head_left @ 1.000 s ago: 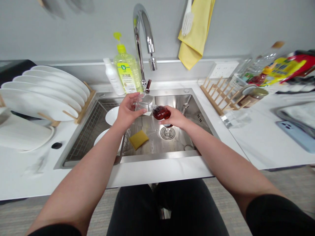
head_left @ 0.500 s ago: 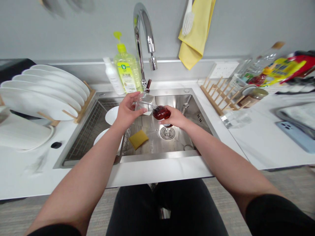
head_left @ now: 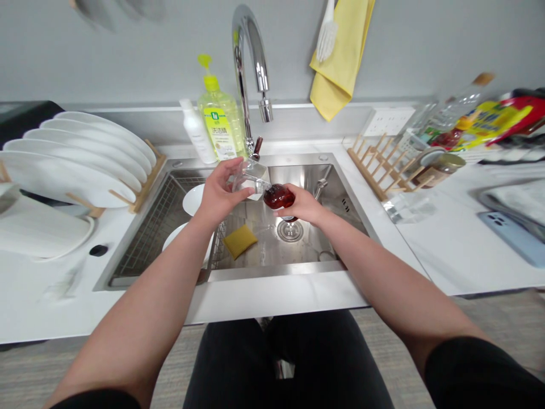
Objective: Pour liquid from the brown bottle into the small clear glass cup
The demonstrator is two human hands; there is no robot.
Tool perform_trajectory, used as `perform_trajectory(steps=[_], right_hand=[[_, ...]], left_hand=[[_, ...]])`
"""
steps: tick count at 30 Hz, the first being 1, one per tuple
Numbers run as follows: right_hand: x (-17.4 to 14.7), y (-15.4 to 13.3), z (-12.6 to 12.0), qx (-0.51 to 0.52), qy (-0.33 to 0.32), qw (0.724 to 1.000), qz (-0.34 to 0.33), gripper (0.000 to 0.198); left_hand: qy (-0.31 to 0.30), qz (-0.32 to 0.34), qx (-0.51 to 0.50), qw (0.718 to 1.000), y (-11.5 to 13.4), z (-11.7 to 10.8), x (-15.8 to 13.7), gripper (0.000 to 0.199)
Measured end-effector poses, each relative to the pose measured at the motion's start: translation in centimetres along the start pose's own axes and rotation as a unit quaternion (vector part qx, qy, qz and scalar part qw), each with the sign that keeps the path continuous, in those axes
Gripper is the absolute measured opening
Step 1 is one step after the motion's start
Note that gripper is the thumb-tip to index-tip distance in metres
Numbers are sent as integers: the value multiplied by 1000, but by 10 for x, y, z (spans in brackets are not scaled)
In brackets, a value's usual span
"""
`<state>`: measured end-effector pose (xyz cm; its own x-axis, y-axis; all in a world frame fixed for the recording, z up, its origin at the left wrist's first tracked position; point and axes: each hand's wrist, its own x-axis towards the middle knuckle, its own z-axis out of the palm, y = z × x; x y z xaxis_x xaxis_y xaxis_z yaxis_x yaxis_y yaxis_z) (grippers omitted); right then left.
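Observation:
Over the sink point(head_left: 276, 271), my left hand point(head_left: 219, 193) is closed around a clear glass point(head_left: 254, 176), which is tilted to the right. My right hand point(head_left: 304, 204) grips a bottle of dark red liquid point(head_left: 279, 196), tipped so that its narrow end points left, at the glass's mouth. Whether liquid is flowing between them I cannot tell. Below and left of the bottle lies a yellow sponge point(head_left: 240, 241) on the basin floor. The drain point(head_left: 290, 230) is just under the bottle.
A chrome faucet point(head_left: 260, 62) arches behind my hands, beside a dish soap bottle point(head_left: 218, 122) and a white bottle point(head_left: 196, 133). White bowls point(head_left: 193, 199) sit in a wire basket at left. Plates point(head_left: 85, 147) stand in a rack; a wooden rack point(head_left: 378, 167) and phone point(head_left: 513, 236) are right.

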<state>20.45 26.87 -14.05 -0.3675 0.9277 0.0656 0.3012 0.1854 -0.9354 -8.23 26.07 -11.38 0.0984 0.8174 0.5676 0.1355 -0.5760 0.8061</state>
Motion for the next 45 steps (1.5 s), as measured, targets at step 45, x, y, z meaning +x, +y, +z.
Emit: perform_trajectory(steps=[45], right_hand=[[-6,-8,7,69,-9,997,-19,75]], left_hand=[[0,-31,44,999,46,-2,11,79]])
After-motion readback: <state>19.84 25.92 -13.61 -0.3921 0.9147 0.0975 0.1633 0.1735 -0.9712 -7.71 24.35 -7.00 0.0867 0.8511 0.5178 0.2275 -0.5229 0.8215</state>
